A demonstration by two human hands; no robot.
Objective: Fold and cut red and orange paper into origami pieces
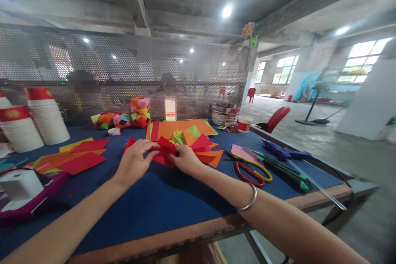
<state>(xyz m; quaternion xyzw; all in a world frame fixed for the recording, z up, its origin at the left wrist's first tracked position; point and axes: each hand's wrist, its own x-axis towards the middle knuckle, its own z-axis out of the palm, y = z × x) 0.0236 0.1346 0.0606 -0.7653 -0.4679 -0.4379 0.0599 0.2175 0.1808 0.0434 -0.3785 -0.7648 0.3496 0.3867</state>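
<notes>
- Two bare hands work at the centre of the frame on one folded red paper [166,152]: the left hand [136,159] pinches its left side between thumb and fingers, the right hand [186,160] has its thumb and fingers clamped on the right side.
- One silver bracelet [250,198] circles the right forearm.
- One pair of scissors [254,173], one green cutter [286,170], one blue glue gun [286,151] and one thin pale strip [321,187] lie at centre right; the strip's near tip juts past the wooden front edge [173,242].
- Two full cup stacks stand at left, a third cut by the frame; one single cup [244,124] sits right of one basket [225,114].
- At least four folded paper balls cluster left of centre; loose sheets overlap too much to count.
- Blue tabletop [148,210] stretches between the forearms, giving room towards the front edge.
</notes>
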